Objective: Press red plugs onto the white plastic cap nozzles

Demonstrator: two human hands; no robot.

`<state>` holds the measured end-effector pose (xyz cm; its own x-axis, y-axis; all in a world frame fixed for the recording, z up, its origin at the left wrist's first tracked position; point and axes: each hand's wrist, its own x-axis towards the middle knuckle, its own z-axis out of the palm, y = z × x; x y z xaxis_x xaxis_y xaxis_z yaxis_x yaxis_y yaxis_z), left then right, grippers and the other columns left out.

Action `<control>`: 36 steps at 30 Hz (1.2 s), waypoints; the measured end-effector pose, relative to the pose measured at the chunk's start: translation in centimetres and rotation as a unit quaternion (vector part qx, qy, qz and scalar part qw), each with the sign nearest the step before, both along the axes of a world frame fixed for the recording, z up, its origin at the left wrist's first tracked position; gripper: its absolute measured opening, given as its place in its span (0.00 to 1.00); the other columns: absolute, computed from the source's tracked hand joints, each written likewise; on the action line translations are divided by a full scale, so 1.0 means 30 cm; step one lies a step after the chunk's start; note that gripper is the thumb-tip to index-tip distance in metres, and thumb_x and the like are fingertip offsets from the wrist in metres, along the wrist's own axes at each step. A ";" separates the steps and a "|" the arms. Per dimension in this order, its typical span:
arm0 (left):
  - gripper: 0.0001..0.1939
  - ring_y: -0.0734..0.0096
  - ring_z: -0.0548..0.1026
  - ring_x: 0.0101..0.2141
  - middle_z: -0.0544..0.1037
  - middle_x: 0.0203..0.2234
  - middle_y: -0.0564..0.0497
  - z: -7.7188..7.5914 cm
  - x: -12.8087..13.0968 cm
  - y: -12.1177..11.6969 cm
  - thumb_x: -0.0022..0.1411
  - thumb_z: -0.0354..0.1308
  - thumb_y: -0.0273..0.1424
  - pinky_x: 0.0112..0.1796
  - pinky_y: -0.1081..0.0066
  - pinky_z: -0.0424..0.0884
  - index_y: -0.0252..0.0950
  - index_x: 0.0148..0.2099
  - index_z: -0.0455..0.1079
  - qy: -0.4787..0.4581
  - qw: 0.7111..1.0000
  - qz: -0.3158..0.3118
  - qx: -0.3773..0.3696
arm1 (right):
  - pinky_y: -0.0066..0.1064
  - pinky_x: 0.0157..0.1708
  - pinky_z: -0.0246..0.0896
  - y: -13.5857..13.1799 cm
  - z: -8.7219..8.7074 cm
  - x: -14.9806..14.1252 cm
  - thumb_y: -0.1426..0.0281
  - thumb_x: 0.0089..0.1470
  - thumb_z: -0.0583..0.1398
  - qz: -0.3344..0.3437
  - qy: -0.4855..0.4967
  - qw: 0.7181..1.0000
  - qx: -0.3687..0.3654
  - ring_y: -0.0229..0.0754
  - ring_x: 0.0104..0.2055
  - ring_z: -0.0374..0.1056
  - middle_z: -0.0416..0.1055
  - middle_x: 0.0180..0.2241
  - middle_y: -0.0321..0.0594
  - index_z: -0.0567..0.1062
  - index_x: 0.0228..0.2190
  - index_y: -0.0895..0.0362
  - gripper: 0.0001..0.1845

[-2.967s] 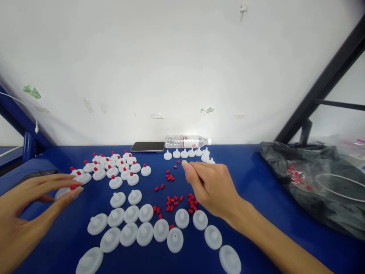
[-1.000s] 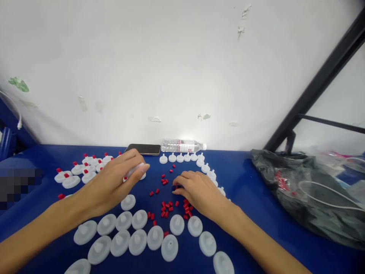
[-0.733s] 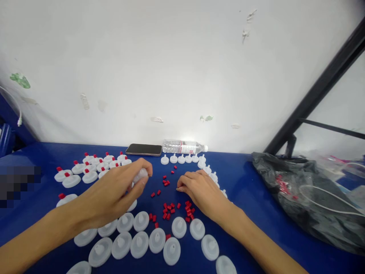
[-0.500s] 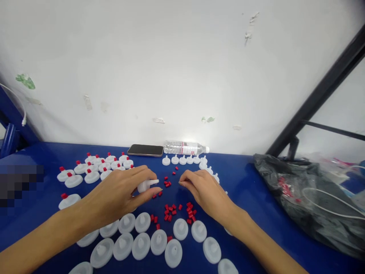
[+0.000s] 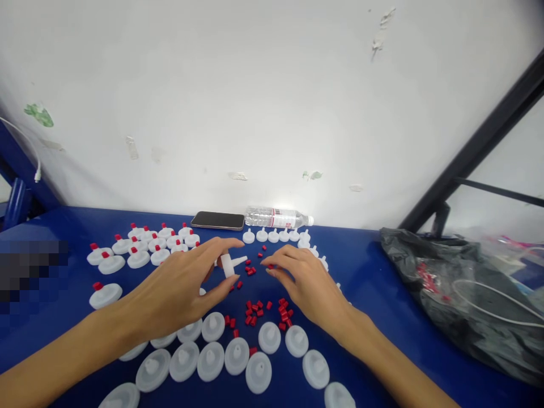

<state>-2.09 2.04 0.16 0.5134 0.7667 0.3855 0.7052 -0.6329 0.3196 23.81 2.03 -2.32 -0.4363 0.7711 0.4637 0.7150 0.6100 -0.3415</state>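
Observation:
My left hand (image 5: 187, 286) holds a white round cap (image 5: 229, 264) on its side between thumb and fingers, its nozzle pointing right. My right hand (image 5: 304, 283) is pinched a little to the right of that nozzle, fingertips close together on a small red plug (image 5: 270, 266) that barely shows. Loose red plugs (image 5: 259, 309) lie scattered on the blue table (image 5: 365, 272) under and between both hands. Several white caps without plugs (image 5: 236, 354) sit in rows near me. White caps fitted with red plugs (image 5: 148, 246) are grouped at the left.
A phone (image 5: 218, 220) and a lying water bottle (image 5: 278, 217) rest against the white wall, with a row of small white caps (image 5: 276, 235) before them. A dark plastic bag (image 5: 459, 289) holding red plugs and tubing fills the right side. A black frame bar (image 5: 471, 153) slants above it.
My left hand reached to the middle, picked up a white cap and turned it nozzle-right. My right hand came off the pile of red plugs and rose toward the nozzle, fingers pinched.

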 end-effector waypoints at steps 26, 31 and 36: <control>0.20 0.77 0.74 0.26 0.80 0.46 0.46 -0.059 0.012 -0.013 0.75 0.55 0.36 0.21 0.76 0.67 0.40 0.65 0.63 -0.011 0.966 -0.113 0.231 | 0.28 0.30 0.61 -0.054 0.043 -0.069 0.60 0.48 0.75 0.068 0.424 0.852 -0.299 0.35 0.28 0.67 0.74 0.26 0.31 0.72 0.27 0.55 0.19; 0.20 0.77 0.73 0.25 0.80 0.46 0.45 -0.065 0.005 -0.015 0.76 0.53 0.36 0.22 0.73 0.69 0.39 0.66 0.62 0.021 0.966 -0.123 0.226 | 0.27 0.25 0.53 -0.065 0.036 -0.069 0.57 0.56 0.70 0.059 0.335 0.895 -0.290 0.34 0.24 0.60 0.67 0.23 0.28 0.69 0.27 0.54 0.20; 0.21 0.75 0.76 0.27 0.80 0.48 0.45 -0.068 0.012 -0.014 0.76 0.52 0.36 0.22 0.74 0.68 0.40 0.67 0.62 0.014 0.970 -0.103 0.220 | 0.28 0.25 0.50 -0.077 0.044 -0.064 0.57 0.67 0.61 0.068 0.195 0.959 -0.191 0.32 0.23 0.57 0.63 0.21 0.27 0.69 0.27 0.55 0.19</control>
